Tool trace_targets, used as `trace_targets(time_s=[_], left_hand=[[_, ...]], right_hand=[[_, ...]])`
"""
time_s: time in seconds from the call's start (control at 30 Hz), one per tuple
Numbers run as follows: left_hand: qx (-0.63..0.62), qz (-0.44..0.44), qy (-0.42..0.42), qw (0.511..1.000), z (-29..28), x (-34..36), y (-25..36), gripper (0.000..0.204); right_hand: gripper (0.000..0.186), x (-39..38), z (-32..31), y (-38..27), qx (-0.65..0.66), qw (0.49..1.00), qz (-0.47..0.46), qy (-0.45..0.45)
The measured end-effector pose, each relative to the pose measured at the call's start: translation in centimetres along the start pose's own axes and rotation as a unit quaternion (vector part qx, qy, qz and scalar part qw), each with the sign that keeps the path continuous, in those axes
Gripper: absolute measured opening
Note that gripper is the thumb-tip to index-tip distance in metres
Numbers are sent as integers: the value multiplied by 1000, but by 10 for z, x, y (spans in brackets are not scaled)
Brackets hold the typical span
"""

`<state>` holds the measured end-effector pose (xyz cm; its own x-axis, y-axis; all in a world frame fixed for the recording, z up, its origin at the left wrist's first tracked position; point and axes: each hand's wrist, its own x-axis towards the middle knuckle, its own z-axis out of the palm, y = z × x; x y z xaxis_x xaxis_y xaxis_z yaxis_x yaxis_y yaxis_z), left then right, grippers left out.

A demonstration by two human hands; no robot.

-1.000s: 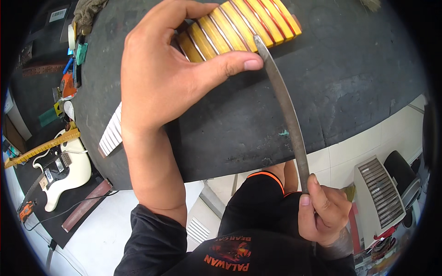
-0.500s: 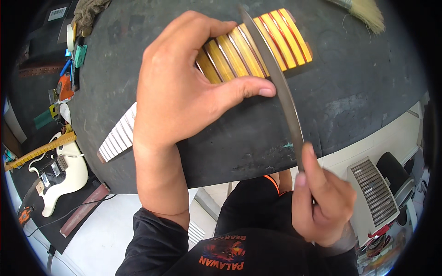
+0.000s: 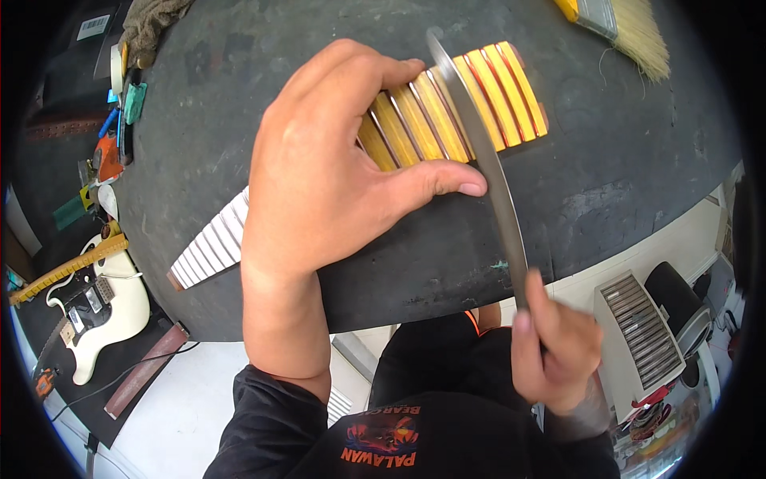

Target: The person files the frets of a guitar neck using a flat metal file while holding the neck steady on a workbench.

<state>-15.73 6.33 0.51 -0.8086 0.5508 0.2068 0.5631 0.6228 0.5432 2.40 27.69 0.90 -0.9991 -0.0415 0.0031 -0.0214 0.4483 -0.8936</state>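
A guitar neck (image 3: 408,126) with crosswise metal frets lies aslant on the dark mat, bare yellow strips showing between them at its upper right part. Over that part my left hand (image 3: 319,156) is closed, thumb along the near edge and fingers at the far edge. Past my wrist, the neck's narrower end shows white strips between dark lines. Across the frets rests a long, thin metal file (image 3: 479,136), its blade just right of my left thumb tip. Its lower end is gripped by my right hand (image 3: 557,347), index finger and thumb along it; the palm hides the rest.
A broad paintbrush (image 3: 630,36) lies at the far right of the dark mat (image 3: 622,152). On the left are small tools, a rag (image 3: 152,28), a white electric guitar (image 3: 120,299) and a reddish bar (image 3: 144,371). A light, slatted box (image 3: 638,335) stands beyond the mat's right edge.
The view has shifted a little, so the neck and my left hand appear lower and farther right. The file still crosses the frets beside my thumb, its tip slightly lower in the picture.
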Motion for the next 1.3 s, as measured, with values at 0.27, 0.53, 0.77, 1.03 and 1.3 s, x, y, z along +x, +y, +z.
trace_targets(time_s=[0.27,0.53,0.77,1.03,1.3], left_hand=[[1,2,4,1000,1,-1,0,76],[-1,9,-2,1000,-1,1,-1,79],[7,14,5,1000,0,1,-3,79],[2,-1,14,1000,3,0,1,73],[60,34,42,997,5,-4,16,68]], right_hand=[[56,5,-6,-7,13,1000,-16,8],[48,65,14,-7,-15,999,40,6],[54,-36,-19,5,23,1000,7,-2],[57,-74,-18,15,17,1000,5,2],[54,-72,-17,21,24,1000,11,1]])
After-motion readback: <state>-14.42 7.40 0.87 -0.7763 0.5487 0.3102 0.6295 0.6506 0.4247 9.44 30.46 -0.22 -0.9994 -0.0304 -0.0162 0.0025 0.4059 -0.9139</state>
